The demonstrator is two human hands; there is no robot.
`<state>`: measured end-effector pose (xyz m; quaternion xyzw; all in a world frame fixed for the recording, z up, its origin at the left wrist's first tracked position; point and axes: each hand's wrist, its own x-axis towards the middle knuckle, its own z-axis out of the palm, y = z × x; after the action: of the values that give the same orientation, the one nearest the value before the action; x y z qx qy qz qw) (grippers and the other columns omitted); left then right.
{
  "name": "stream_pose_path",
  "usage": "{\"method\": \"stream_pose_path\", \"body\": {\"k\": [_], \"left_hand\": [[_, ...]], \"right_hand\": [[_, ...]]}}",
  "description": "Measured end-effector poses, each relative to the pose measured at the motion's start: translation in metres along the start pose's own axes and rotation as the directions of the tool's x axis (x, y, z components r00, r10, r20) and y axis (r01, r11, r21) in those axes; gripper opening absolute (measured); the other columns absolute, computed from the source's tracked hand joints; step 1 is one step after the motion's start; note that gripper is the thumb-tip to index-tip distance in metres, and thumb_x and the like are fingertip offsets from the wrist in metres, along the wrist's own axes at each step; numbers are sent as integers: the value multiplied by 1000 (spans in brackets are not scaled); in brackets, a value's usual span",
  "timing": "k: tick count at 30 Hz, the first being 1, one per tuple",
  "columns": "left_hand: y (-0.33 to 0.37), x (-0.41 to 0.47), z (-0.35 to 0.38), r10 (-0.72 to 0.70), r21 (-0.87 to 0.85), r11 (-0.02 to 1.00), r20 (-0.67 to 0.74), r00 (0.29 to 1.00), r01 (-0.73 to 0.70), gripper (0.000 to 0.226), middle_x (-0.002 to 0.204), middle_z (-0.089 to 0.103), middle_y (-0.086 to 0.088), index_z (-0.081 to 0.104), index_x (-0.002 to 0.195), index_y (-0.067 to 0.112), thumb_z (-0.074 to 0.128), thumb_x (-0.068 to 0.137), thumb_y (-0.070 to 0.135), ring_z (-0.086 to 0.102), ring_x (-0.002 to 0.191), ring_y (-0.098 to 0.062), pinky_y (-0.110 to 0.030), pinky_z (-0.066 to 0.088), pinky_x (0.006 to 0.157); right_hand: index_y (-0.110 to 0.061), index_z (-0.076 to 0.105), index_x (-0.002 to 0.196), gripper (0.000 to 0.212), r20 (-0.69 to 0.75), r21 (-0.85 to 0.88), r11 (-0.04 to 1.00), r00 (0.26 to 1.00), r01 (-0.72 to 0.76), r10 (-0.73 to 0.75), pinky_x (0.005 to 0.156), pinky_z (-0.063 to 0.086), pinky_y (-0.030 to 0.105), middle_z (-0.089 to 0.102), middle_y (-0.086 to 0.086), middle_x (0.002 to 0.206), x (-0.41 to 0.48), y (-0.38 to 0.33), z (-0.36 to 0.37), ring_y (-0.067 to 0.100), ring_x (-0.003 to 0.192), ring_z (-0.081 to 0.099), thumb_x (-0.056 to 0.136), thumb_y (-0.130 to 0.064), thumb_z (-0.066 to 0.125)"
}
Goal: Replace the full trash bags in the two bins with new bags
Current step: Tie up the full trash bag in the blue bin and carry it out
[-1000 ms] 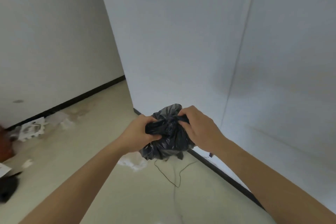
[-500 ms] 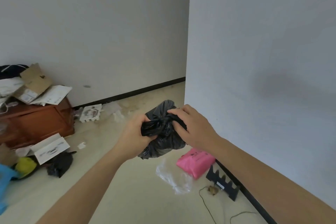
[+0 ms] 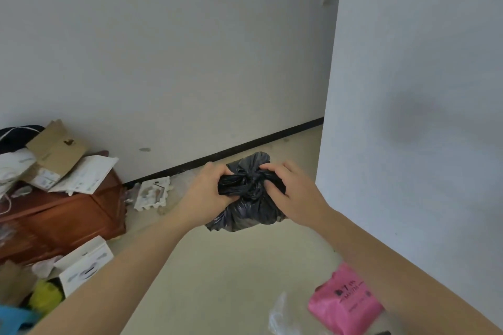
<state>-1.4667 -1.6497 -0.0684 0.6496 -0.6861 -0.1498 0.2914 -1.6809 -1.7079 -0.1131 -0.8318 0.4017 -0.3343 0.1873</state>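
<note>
A full black trash bag (image 3: 246, 212) hangs in the air in front of me, its neck twisted into a knot at the top. My left hand (image 3: 208, 189) grips the bag's bunched top from the left. From the right, my right hand (image 3: 290, 193) pinches the knot with its fingers. Neither bin is in view.
A brown wooden cabinet (image 3: 62, 215) piled with cardboard and papers stands at the left, with boxes and clutter on the floor before it. A pink plastic packet (image 3: 344, 304) and clear plastic (image 3: 283, 318) lie at the bottom right. A white wall corner (image 3: 326, 144) juts out on the right.
My view has swung left, bringing the cabinet and the clutter into view. Both hands kept hold of the black bag's top the whole time.
</note>
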Motion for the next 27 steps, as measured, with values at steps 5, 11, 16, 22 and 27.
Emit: {"method": "stream_pose_path", "body": {"k": [5, 11, 16, 22, 27], "left_hand": [[-77, 106, -14, 1, -62, 998, -46, 999, -4, 29, 95, 49, 3, 57, 87, 29, 82, 77, 18, 53, 83, 0, -3, 37, 71], [-167, 271, -22, 84, -124, 988, -64, 994, -92, 26, 93, 50, 1, 61, 89, 25, 82, 77, 14, 52, 84, 4, -4, 37, 72], [-196, 420, -21, 152, -144, 978, 16, 988, -148, 29, 96, 48, 3, 59, 90, 28, 81, 77, 13, 54, 85, -2, -8, 40, 73], [-205, 585, 34, 257, -193, 952, 88, 962, -236, 32, 97, 46, 6, 58, 91, 31, 79, 77, 12, 54, 85, -1, -14, 44, 77], [-211, 725, 101, 300, -183, 945, 142, 943, -272, 31, 100, 46, 2, 62, 100, 21, 79, 78, 10, 56, 88, -8, -13, 45, 81]], "right_hand": [[-30, 53, 135, 37, 54, -10, 1000, 998, 10, -10, 85, 45, 17, 52, -10, 110, 128, 34, 46, 2, 96, 52, 99, -38, 50], [-27, 57, 132, 35, 14, -47, 999, 1000, -24, 25, 78, 35, 4, 50, -9, 105, 282, 88, 90, 0, 89, 52, 97, -33, 56], [-27, 55, 135, 38, -27, -74, 988, 991, -133, 132, 73, 38, 7, 51, -9, 107, 388, 139, 90, 4, 85, 55, 98, -35, 56], [-25, 56, 135, 36, -148, -56, 962, 955, -266, 256, 79, 31, 3, 47, -17, 101, 481, 246, 85, -6, 89, 48, 102, -35, 50], [-27, 59, 131, 32, -221, -55, 938, 920, -343, 323, 81, 34, 5, 48, -18, 99, 563, 366, 84, 2, 94, 51, 101, -35, 52]]}}
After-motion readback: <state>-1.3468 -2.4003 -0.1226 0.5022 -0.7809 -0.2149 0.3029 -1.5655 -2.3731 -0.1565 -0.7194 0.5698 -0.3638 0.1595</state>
